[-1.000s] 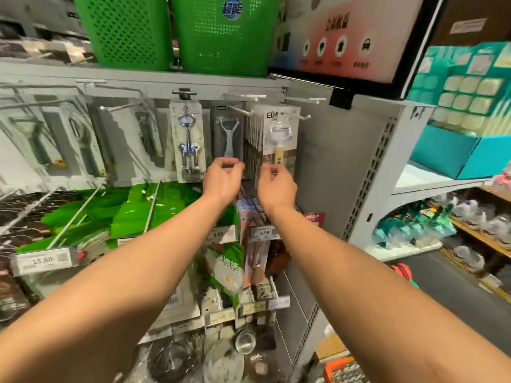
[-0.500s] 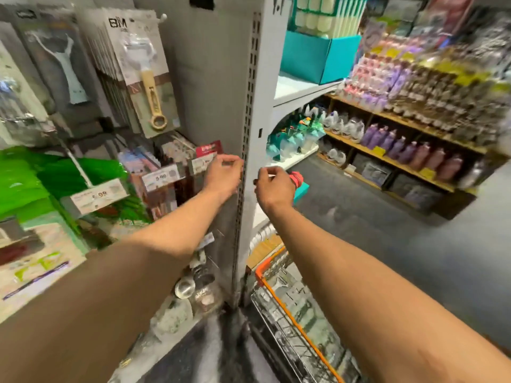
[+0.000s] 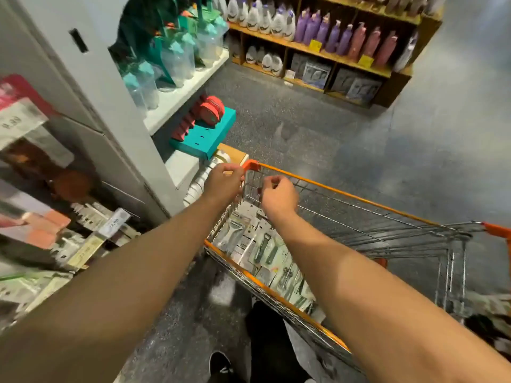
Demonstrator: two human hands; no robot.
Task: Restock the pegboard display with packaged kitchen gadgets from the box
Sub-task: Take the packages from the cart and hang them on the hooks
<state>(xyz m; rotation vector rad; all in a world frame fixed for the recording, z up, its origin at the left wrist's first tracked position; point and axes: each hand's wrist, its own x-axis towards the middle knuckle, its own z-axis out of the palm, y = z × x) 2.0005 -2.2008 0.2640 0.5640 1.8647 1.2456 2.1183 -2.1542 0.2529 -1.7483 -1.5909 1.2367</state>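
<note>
Several packaged kitchen gadgets [image 3: 257, 250], peelers and openers on grey cards, lie flat in a wire shopping cart [image 3: 359, 201] with orange trim. My left hand [image 3: 224, 182] hovers over the cart's far left corner, fingers curled, nothing in it. My right hand [image 3: 278, 194] hangs beside it above the cart's front end, fingers loosely curled and empty. Both hands are well above the packages. The pegboard display [image 3: 41, 189] is at the far left edge, blurred, with price tags and hanging goods.
A grey shelf upright [image 3: 110, 111] stands between the display and the cart. White shelves [image 3: 179, 95] hold clear bottles; a teal box [image 3: 204, 134] with red items sits below. A wooden rack of detergent bottles [image 3: 318, 48] lies across the grey aisle floor. My feet are below.
My view has swung right and down from the pegboard to the cart. Both hands left the hanging packages and moved down over the cart's front end.
</note>
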